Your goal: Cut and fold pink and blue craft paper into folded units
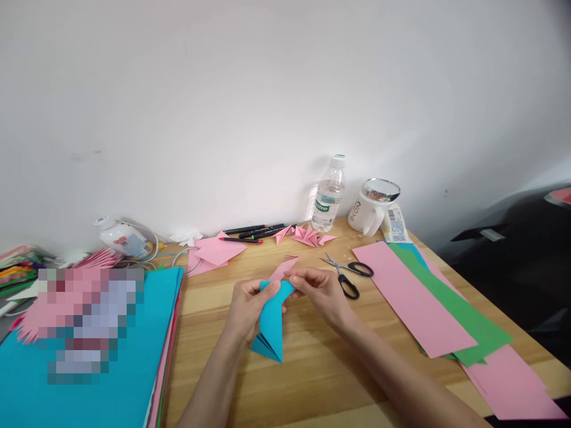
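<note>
A folded piece of blue paper (271,324) is held up over the wooden table, its layered lower end pointing down. My left hand (248,306) grips its left side, thumb on the front face. At the upper right corner of the paper, my right hand (322,292) pinches the edge between thumb and fingers. The fingers behind the paper are partly hidden. Just beyond the hands lies a pink paper piece (284,269). Black-handled scissors (343,274) rest to the right of my right hand, blades slightly apart.
Left: a stack of coloured paper (151,315) with pink folded pieces on top. Right: pink strips (414,297) and green paper (464,315). Along the wall: black pens (254,231), pink folded shapes (307,236), a water bottle (329,193), a white mug (368,211) and a white bottle (122,238).
</note>
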Demonstrator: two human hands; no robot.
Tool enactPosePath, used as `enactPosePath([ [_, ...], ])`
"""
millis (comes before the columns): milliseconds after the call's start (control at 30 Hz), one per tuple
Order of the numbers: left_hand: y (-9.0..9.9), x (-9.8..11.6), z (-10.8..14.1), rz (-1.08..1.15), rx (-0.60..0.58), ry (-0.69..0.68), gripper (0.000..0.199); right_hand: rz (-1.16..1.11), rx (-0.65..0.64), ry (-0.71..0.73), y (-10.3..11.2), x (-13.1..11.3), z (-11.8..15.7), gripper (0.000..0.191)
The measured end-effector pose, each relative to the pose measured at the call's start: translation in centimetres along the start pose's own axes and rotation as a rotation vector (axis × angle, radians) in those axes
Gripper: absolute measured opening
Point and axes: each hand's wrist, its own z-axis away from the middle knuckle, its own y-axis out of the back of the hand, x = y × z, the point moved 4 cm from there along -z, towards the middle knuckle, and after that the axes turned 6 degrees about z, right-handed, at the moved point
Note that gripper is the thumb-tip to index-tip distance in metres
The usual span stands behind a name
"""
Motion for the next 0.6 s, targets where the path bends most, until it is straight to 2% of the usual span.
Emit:
enactPosePath([
  [100,-0.1,0.0,0.0,-0.017,0.014,-0.012,0.036,-0.01,0.002,-0.03,-0.4,0.0,0.0,0.034],
  [200,0.0,0.0,-0.1,-0.103,0.043,-0.052,0.04,-0.049,-0.106,-0.079,-1.1,0.1,0.0,0.039],
  [267,0.1,0.0,-0.2,-0.152,0.026,-0.075,0.046,-0.043,-0.146,-0.084,-1.2,0.1,-0.1,0.035],
  [433,0.3,0.2,-0.4,-0.256,0.01,-0.159,0.05,-0.017,-0.002,-0.067,-0.1,0.0,-0.3,0.032],
  [533,0.3,0.3,-0.4,-0.356,0.033,-0.21,0.048,0.019,-0.06,-0.073,-0.3,-0.1,-0.3,0.033],
  [600,0.0,0.5,-0.3,-0.417,0.006,-0.237,0.047,0.061,-0.091,-0.056,-0.5,-0.3,-0.2,0.034],
])
